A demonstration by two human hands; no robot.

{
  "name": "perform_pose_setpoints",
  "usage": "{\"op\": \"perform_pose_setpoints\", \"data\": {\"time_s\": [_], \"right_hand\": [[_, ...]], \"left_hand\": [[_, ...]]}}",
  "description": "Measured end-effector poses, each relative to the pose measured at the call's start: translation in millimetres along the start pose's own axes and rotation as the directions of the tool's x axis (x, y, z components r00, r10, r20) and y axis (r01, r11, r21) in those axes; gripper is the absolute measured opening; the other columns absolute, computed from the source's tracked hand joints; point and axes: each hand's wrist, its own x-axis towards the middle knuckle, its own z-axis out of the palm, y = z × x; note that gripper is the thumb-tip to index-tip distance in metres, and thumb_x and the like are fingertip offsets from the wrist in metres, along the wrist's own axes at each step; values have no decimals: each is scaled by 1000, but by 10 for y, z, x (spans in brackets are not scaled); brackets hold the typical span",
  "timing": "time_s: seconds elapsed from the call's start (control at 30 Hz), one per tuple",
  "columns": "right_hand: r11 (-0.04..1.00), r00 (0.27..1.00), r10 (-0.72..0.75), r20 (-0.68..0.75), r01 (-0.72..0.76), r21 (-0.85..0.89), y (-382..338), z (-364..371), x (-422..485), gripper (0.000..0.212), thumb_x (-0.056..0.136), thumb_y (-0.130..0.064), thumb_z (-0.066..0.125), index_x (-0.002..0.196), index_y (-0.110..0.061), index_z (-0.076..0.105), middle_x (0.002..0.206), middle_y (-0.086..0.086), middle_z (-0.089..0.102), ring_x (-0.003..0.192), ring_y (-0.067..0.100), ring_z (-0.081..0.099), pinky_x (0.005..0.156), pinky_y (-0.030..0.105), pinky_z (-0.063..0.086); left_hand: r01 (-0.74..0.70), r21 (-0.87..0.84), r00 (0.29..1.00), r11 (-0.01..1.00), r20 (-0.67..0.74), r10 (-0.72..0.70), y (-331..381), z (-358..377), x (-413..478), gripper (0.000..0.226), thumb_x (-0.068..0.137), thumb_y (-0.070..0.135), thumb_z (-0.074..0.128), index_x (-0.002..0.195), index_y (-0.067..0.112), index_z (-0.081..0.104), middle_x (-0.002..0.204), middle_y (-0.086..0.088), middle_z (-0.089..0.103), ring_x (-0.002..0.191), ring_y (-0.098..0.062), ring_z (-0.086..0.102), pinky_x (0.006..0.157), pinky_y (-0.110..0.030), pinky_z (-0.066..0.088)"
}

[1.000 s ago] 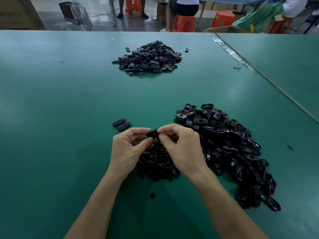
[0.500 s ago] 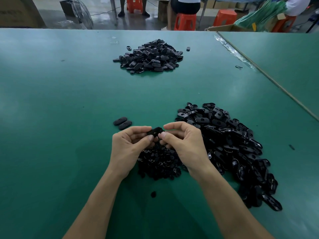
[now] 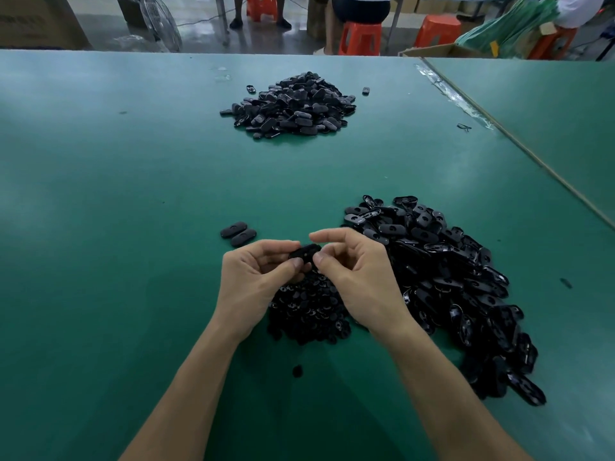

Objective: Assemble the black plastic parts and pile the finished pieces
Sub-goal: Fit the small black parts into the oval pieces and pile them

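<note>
A black oval plastic piece (image 3: 304, 252) sits between my two hands above the near heap. My left hand (image 3: 256, 281) grips its left end with thumb and curled fingers. My right hand (image 3: 357, 277) pinches its right end, the index finger lifted over it. Beneath the hands lies a heap of small round black parts (image 3: 309, 307). To the right spreads a large heap of oval black shells (image 3: 456, 281). Two oval pieces (image 3: 239, 232) lie side by side left of the hands. A big pile of black pieces (image 3: 293, 106) sits far across the green table (image 3: 116, 211).
One small black part (image 3: 297, 371) lies alone between my forearms. A few stray pieces (image 3: 366, 90) lie near the far pile. A seam with tape (image 3: 466, 104) runs along the right, where a second table joins. Beyond the far edge stand orange stools (image 3: 361, 38), a fan and seated people.
The piece has risen slightly between my hands. My right index finger has lifted and straightened above it, and the right thumb has shifted along its end.
</note>
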Motion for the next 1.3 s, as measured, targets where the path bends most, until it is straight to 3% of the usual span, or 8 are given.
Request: {"op": "perform_pose_setpoints", "data": {"time_s": [0.13, 0.33, 0.53, 0.7, 0.9, 1.1, 1.3], "right_hand": [[973, 997, -65, -44, 54, -225, -13, -7, 7, 16, 89, -10, 72, 87, -25, 68, 75, -11, 69, 73, 1, 65, 67, 12, 50], [939, 992, -123, -24, 109, -325, -52, 28, 19, 15, 90, -6, 68, 89, -20, 72, 77, -12, 70, 75, -1, 65, 66, 8, 48], [893, 991, -133, -4, 118, -434, -50, 20, 18, 26, 90, -14, 68, 84, -30, 49, 79, -12, 63, 78, 0, 60, 65, 12, 47], [850, 989, -143, 29, 138, -509, -80, 30, 27, 26, 91, -14, 64, 84, -28, 44, 78, -11, 61, 72, 6, 59, 63, 24, 50], [836, 995, -68, 72, 96, -540, -124, 31, 51, 21, 92, -13, 62, 86, -23, 44, 81, -2, 62, 80, 22, 57, 71, 43, 51], [829, 997, -70, -18, 48, -558, -103, 84, 10, 26, 92, -17, 65, 79, -26, 45, 82, 1, 60, 80, 20, 56, 64, 32, 46], [836, 993, -114, 34, 115, -537, -139, 38, 13, 20, 91, -11, 67, 79, -25, 59, 78, -6, 66, 77, 12, 62, 69, 30, 52]], "left_hand": [[-16, 62, 1000, 998, -1, 16, 9, 22, 5, 27, 81, -11, 73, 89, 14, 77, 85, -9, 78, 75, -17, 75, 71, -24, 60], [-16, 86, 1000, 996, -5, 16, 13, 39, 0, 29, 80, -14, 72, 89, 14, 77, 85, -8, 78, 74, -18, 75, 71, -23, 60], [-14, 123, 1000, 992, -9, 15, 16, 28, 1, 32, 80, -12, 74, 86, 20, 77, 82, -7, 78, 72, -16, 75, 69, -22, 59], [-31, 191, 1000, 981, 13, 29, 0, 26, -2, 36, 80, -9, 76, 85, 27, 79, 87, -5, 79, 79, -19, 76, 76, -26, 60], [-37, 239, 999, 970, 20, 33, -15, 44, -22, 34, 81, -8, 76, 88, 25, 78, 89, -3, 79, 81, -20, 76, 79, -29, 60], [-57, 256, 998, 965, 13, 55, -30, 28, -30, 21, 75, 17, 80, 89, 32, 79, 89, 1, 79, 83, -20, 76, 78, -28, 60], [-58, 266, 997, 962, -25, 67, -37, 5, 8, 31, 79, 0, 80, 82, 31, 77, 82, -1, 78, 76, -17, 75, 73, -28, 61]]}}
